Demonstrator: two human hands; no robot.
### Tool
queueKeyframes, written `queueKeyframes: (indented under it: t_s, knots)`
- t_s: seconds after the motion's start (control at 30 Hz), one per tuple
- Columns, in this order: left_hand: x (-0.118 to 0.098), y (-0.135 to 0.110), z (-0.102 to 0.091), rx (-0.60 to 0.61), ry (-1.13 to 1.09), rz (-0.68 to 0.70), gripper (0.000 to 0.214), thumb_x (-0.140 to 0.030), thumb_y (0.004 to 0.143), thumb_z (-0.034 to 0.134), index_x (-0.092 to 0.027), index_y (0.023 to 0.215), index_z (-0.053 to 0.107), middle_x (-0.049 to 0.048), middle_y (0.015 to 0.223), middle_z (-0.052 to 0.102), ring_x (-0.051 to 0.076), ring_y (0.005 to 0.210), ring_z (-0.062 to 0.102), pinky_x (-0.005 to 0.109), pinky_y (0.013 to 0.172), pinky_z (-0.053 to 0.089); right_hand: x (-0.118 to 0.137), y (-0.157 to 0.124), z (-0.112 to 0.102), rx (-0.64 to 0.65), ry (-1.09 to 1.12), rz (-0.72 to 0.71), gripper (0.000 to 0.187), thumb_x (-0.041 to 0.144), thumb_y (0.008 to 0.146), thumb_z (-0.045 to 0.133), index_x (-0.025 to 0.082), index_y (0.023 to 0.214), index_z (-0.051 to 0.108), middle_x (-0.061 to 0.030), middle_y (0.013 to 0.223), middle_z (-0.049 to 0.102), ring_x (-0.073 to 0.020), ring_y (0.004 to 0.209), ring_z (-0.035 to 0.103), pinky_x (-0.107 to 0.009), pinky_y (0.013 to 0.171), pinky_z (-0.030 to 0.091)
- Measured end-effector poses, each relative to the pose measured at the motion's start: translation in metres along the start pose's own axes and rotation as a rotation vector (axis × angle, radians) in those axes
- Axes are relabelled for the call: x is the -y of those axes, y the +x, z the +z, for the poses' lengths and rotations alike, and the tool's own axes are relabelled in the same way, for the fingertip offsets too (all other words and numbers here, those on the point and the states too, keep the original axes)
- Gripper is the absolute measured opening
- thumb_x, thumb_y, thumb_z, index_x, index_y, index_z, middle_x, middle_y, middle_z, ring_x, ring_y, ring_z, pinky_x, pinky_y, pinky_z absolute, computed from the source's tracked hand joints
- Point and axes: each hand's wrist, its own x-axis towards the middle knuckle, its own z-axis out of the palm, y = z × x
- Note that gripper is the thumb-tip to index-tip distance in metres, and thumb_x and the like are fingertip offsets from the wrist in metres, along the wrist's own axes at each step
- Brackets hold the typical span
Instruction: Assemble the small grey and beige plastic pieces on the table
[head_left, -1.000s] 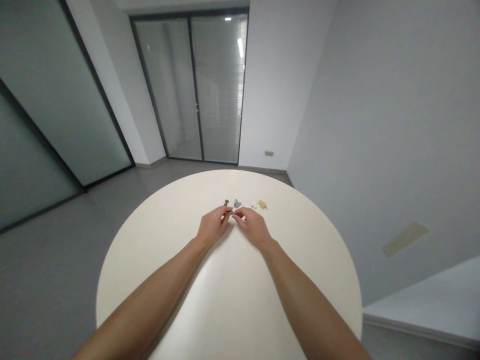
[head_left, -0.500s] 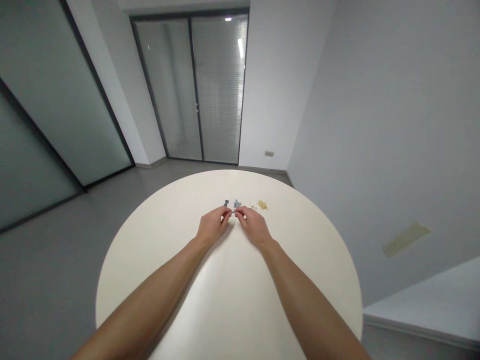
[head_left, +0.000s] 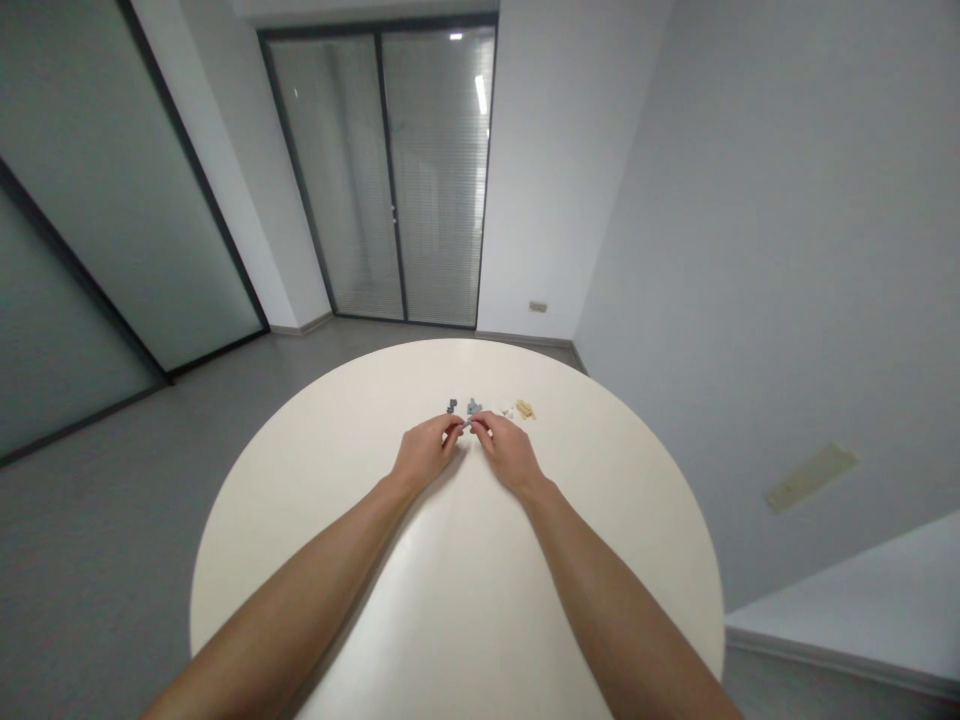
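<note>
Over the far half of the table, my left hand (head_left: 427, 445) and my right hand (head_left: 506, 447) meet fingertip to fingertip. Both pinch one small grey piece (head_left: 466, 424) between them; its exact kind is too small to make out. Just beyond the fingers lie a few dark grey pieces (head_left: 451, 405) and a little heap of blue-grey pieces (head_left: 474, 406). Past my right hand are small white pieces (head_left: 508, 411), partly hidden by it, and a cluster of yellow pieces (head_left: 525, 409).
A round white table (head_left: 465, 600) carries all of this, its far edge a short way past the pieces. Behind it stands a glass door (head_left: 435, 180) with blinds. A grey wall (head_left: 780, 250) rises on the right, and frosted panels (head_left: 97, 180) on the left.
The hands stay almost in place, still pinching the grey piece, which seems turned slightly. The loose pieces lie as before.
</note>
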Motion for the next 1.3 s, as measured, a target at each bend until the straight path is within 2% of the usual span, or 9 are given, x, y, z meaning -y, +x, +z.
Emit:
queueKeyframes:
  t_s: [0.47,1.3]
  knots:
    - [-0.0011,0.0002,-0.0002,0.021,-0.004,-0.01,0.025,-0.029,0.095,0.047,-0.026,0.107,0.068,0.0022,0.1,0.075,0.017,0.085,0.068,0.028,0.078,0.05,0.0005,0.0,0.0,-0.005,0.012,0.021,0.021,0.029,0.099,0.047,0.027,0.111,0.064,-0.0023,0.105,0.071,-0.0185,0.094,0.063,-0.029,0.081,0.046]
    - [-0.0038,-0.0002,-0.0024,0.024,0.019,-0.007,0.023,-0.033,0.096,0.046,-0.026,0.103,0.067,0.0,0.098,0.075,0.017,0.081,0.068,0.027,0.073,0.047,-0.001,-0.0005,0.0023,0.003,0.038,-0.02,0.034,0.034,0.096,0.053,0.025,0.128,0.062,-0.0041,0.104,0.072,-0.0174,0.096,0.063,-0.029,0.086,0.047]
